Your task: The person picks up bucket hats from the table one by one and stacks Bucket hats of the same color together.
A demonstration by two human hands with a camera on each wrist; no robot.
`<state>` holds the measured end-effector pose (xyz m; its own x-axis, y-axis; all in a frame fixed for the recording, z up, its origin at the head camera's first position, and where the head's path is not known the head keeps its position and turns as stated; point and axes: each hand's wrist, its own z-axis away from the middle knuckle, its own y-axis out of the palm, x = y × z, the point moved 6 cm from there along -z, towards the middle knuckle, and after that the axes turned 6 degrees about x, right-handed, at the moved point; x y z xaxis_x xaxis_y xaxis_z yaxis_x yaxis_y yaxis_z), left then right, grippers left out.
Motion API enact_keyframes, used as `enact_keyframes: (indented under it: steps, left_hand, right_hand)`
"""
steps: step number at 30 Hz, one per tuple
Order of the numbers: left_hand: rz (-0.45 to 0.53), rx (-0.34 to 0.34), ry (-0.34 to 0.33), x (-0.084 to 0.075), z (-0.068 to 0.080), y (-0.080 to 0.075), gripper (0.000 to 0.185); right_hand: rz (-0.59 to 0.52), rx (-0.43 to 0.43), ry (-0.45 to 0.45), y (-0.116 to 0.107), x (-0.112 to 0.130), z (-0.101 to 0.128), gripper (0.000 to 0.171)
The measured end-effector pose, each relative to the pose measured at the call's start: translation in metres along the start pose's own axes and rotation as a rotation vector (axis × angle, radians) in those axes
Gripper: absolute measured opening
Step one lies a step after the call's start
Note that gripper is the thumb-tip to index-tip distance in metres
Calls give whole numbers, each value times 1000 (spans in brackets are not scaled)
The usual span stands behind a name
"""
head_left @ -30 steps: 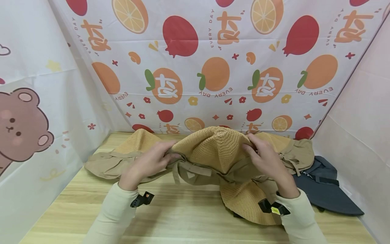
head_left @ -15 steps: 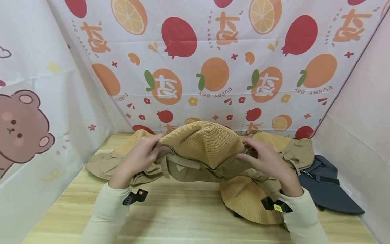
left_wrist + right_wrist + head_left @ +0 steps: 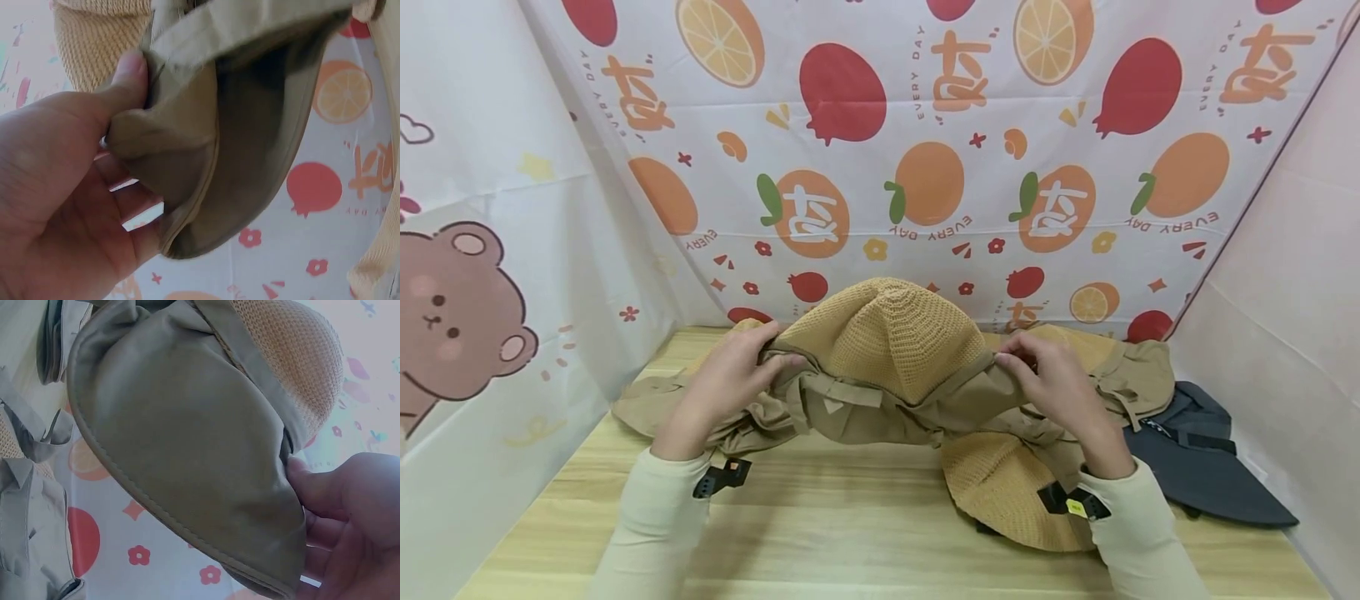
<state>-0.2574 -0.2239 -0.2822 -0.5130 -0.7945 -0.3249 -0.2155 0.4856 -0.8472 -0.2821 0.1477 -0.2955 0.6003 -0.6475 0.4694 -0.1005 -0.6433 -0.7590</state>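
Observation:
Between my two hands hangs a sun hat (image 3: 887,342) with a tan knitted crown and a khaki cloth brim. My left hand (image 3: 722,379) pinches its left side where crown meets brim. Thumb on top and fingers beneath, that hand grips the folded brim (image 3: 181,131) in the left wrist view. At the hat's other side, my right hand (image 3: 1056,383) pinches the brim edge by the crown band. The right wrist view shows the smooth stitched brim (image 3: 187,444) spread out, with the right thumb (image 3: 312,487) pressed at the band. A cloth strap (image 3: 842,392) crosses the brim's front.
Behind my left hand lies another khaki hat (image 3: 651,404). A similar hat (image 3: 1138,375) is at the back right, beside a dark brimmed cap (image 3: 1202,475). A tan knitted hat (image 3: 1011,492) lies below my right hand on the wooden table (image 3: 850,533). Printed cloth walls enclose the table.
The held hat has moved left and up, its crown standing higher. My left hand has moved left and up with it; my right hand keeps to the brim's right side.

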Motion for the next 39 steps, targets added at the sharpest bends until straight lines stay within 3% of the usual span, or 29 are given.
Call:
enact_keyframes:
  steps: [3,6,12,15,18,21,30,39]
  left_hand:
    - [-34,18,-50,5,2,0,22]
    - [-28,31,-57,9,1,1,26]
    - [-11,44,-22,9,0,2,26]
    - [-5,47,-16,9,0,2,18]
    - [0,72,-33,12,0,2,8]
    - [18,106,-50,14,1,2,11]
    - [5,147,-82,18,3,1,5]
    - [-7,201,-68,25,6,4,9]
  right_hand:
    - [16,-3,8,2,0,-1,5]
    - [33,-1,26,3,-2,-2,6]
    - [13,34,38,2,-6,-3,1]
    - [9,75,36,2,-6,-2,9]
    - [18,113,33,3,-6,-2,14]
    - [33,136,25,3,-5,-1,13]
    - [46,126,21,4,-6,0,10]
    - [64,132,30,9,-7,-1,9]
